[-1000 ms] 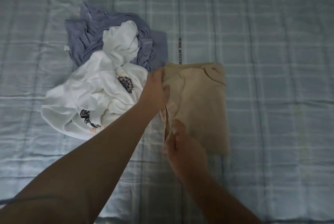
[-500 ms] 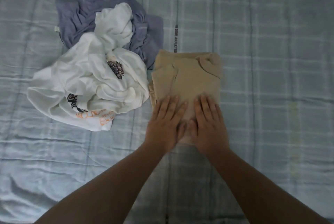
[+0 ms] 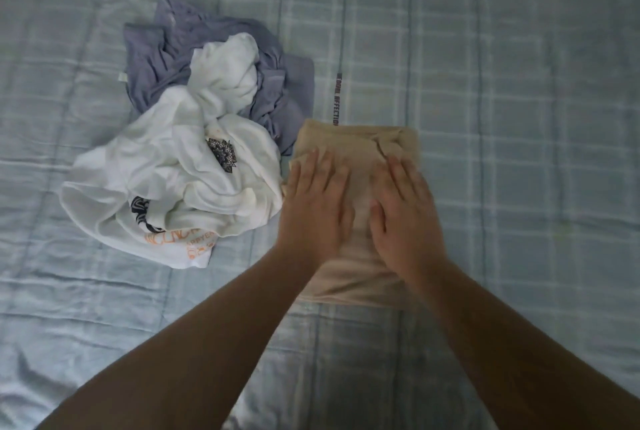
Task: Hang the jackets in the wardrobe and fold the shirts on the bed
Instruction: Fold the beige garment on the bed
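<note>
Beige shirt [image 3: 356, 142] under both flat hands [image 3: 315, 214] [image 3: 407, 221]

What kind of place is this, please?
Probably a bedroom: a pale blue checked bedspread fills the view, and a crumpled white shirt, a crumpled grey-purple shirt and a folded beige shirt lie on it.

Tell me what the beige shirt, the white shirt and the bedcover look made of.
Beige shirt: soft matte knit, probably cotton; folds lie smooth. White shirt: thin matte fabric, likely cotton; crumples in soft creases. Bedcover: checked cloth, slight sheen, quilted seams; fibre unclear.
</note>
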A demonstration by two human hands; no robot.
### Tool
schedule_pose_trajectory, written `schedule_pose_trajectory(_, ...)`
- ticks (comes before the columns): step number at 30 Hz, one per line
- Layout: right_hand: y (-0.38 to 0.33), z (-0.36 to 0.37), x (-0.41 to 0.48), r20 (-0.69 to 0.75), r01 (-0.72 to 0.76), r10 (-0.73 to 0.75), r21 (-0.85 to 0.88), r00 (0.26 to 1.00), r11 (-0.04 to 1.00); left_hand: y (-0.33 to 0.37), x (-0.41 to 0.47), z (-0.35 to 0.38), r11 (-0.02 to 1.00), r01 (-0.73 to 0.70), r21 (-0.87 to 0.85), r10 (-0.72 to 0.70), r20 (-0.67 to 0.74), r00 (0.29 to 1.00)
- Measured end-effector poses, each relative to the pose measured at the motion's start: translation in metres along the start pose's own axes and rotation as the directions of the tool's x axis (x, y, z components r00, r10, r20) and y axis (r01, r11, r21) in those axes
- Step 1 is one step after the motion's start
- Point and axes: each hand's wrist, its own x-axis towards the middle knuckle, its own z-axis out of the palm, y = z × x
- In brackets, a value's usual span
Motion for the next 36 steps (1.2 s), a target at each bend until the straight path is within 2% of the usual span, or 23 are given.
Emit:
schedule_pose_trajectory(2,0.008,0.006,0.026,0.031,0.007,-0.005,-0.045,1.000,0.999,-0.006,0.029,0.005,0.998,0.032,0.046,-0.035,0.052,0.998)
schedule_pose_trajectory(4,0.022,0.019,0.038,0.095,-0.034,0.044,-0.102,0.994,0.994,-0.018,0.041,0.020,0.991,0.041,0.125,-0.056,0.119,0.991)
schedule_pose_trajectory(6,0.035,0.032,0.038,0.152,-0.080,0.100,-0.135,0.983,0.988,-0.031,0.042,0.034,0.991,0.052,0.127,-0.072,0.166,0.983)
schedule_pose_trajectory(10,0.036,0.039,0.037,0.152,-0.079,0.097,-0.115,0.984,0.990,-0.034,0.041,0.037,0.995,0.052,0.090,-0.066,0.157,0.985)
schedule_pose_trajectory(12,0.032,0.029,0.032,0.114,-0.062,0.072,-0.092,0.991,0.994,-0.029,0.034,0.024,0.996,0.058,0.072,-0.064,0.086,0.994)
schedule_pose_trajectory(14,0.029,0.014,0.013,0.026,0.022,-0.021,-0.033,0.999,0.999,-0.023,0.012,0.012,0.998,-0.070,0.006,0.070,-0.035,0.997)
schedule_pose_trajectory(16,0.025,0.005,-0.022,-0.014,0.207,-0.206,0.011,0.978,0.978,-0.016,-0.025,0.010,0.956,-0.293,-0.033,0.285,-0.144,0.948)
schedule_pose_trajectory(17,0.022,0.005,-0.043,0.007,0.294,-0.294,0.015,0.956,0.956,-0.015,-0.046,0.013,0.928,-0.371,-0.040,0.362,-0.148,0.921)
schedule_pose_trajectory(19,0.021,0.010,-0.081,0.105,0.406,-0.403,-0.011,0.909,0.914,-0.017,-0.080,0.019,0.899,-0.437,-0.031,0.435,-0.061,0.898)
schedule_pose_trajectory(22,0.027,0.021,-0.110,0.259,0.417,-0.383,-0.088,0.887,0.905,-0.030,-0.104,0.028,0.905,-0.419,0.079,0.401,0.175,0.899)
schedule_pose_trajectory(24,0.031,0.025,-0.111,0.316,0.402,-0.349,-0.120,0.882,0.908,-0.037,-0.106,0.033,0.900,-0.420,0.119,0.382,0.253,0.889)
schedule_pose_trajectory(28,0.030,0.028,-0.106,0.360,0.423,-0.348,-0.157,0.866,0.892,-0.038,-0.102,0.037,0.889,-0.433,0.146,0.382,0.282,0.880)
schedule_pose_trajectory(31,0.025,0.024,-0.108,0.327,0.427,-0.352,-0.196,0.877,0.883,-0.035,-0.103,0.034,0.889,-0.430,0.156,0.370,0.310,0.876)
schedule_pose_trajectory(36,0.018,0.013,-0.104,0.277,0.358,-0.287,-0.252,0.917,0.899,-0.030,-0.099,0.022,0.922,-0.335,0.194,0.277,0.276,0.920)
